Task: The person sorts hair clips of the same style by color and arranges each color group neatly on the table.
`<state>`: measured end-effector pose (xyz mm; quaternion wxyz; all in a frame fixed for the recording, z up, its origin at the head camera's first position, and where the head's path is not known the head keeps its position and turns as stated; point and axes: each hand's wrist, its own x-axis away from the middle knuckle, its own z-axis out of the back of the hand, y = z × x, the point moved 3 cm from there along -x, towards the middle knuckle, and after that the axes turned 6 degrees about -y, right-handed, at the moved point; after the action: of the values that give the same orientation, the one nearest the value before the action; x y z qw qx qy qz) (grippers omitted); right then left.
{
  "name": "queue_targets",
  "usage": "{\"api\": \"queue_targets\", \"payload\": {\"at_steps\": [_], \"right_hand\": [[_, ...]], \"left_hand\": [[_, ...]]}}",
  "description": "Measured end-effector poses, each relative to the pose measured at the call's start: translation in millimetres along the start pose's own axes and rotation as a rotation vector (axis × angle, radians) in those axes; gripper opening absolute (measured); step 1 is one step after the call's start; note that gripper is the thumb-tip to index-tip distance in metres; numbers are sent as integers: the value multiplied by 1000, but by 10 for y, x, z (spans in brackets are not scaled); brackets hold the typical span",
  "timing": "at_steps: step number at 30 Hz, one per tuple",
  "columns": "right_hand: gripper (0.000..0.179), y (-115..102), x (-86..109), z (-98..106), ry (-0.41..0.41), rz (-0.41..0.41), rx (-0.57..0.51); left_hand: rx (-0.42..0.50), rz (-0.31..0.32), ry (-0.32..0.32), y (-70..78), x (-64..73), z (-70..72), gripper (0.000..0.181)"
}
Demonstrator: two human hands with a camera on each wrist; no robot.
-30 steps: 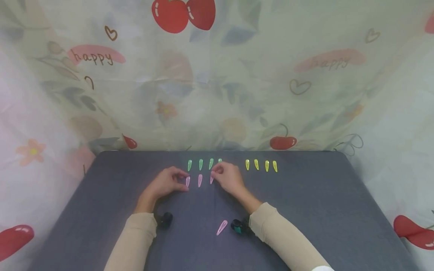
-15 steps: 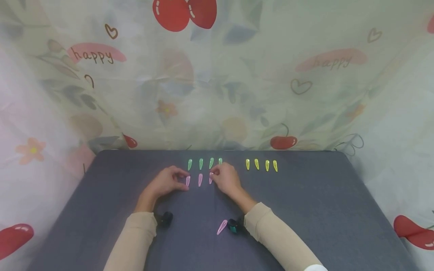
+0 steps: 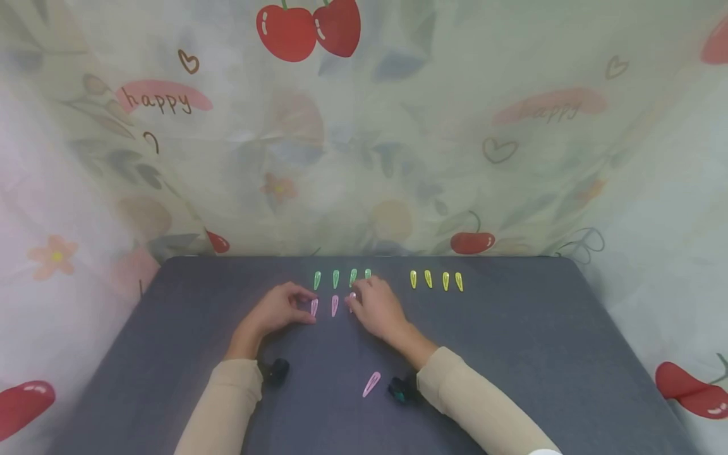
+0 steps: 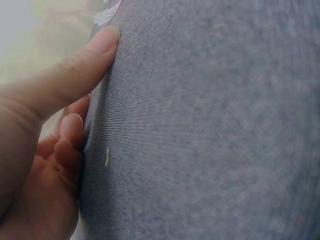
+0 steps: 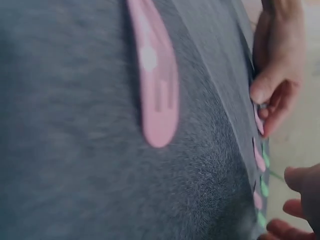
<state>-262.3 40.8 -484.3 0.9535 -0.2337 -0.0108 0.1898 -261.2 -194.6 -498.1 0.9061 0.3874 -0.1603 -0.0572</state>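
Note:
In the head view, my left hand [image 3: 279, 309] has its index fingertip and thumb at the two ends of a pink snap hair clip [image 3: 315, 308], holding it between them on the dark table. Another pink hair clip [image 3: 334, 306] lies just to its right. My right hand [image 3: 378, 309] is over the third pink hair clip [image 3: 352, 296], which its fingers partly cover. The right wrist view shows the right hand's fingers [image 5: 295, 207] spread apart from the thumb. A loose pink hair clip [image 5: 160, 95] lies slanted nearer the front, between the forearms.
Several green hair clips [image 3: 335, 279] form a row behind the pink ones, the rightmost partly behind the right hand. Farther right stands a row of several yellow hair clips [image 3: 428, 279]. A patterned curtain [image 3: 392, 164] hangs along the back edge of the dark table [image 3: 512, 354].
My right hand moved the third pink hair clip slightly left, closer to the second, then its fingers spread off it. The left hand stayed in place.

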Motion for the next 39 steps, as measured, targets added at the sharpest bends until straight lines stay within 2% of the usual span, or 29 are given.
{"api": "queue_targets", "payload": {"at_steps": [7, 17, 22, 28, 35, 39], "right_hand": [[75, -141, 229, 43, -25, 93, 192], [83, -230, 653, 23, -102, 246, 339], [83, -207, 856, 2, -110, 320, 327], [85, -170, 1085, 25, -132, 365, 302], [84, -64, 1328, 56, -156, 348, 227], [82, -6, 1438, 69, -172, 340, 197]], "left_hand": [[-1, 5, 2, -6, 3, 6, 49], [-9, -7, 1, -5, 7, 10, 49], [-21, -8, 1, -14, -3, 6, 48], [-14, -6, -2, 3, 5, 3, 48], [-15, -26, -7, 15, 3, 0, 49], [-8, -16, -8, 20, 3, -4, 49]]}}
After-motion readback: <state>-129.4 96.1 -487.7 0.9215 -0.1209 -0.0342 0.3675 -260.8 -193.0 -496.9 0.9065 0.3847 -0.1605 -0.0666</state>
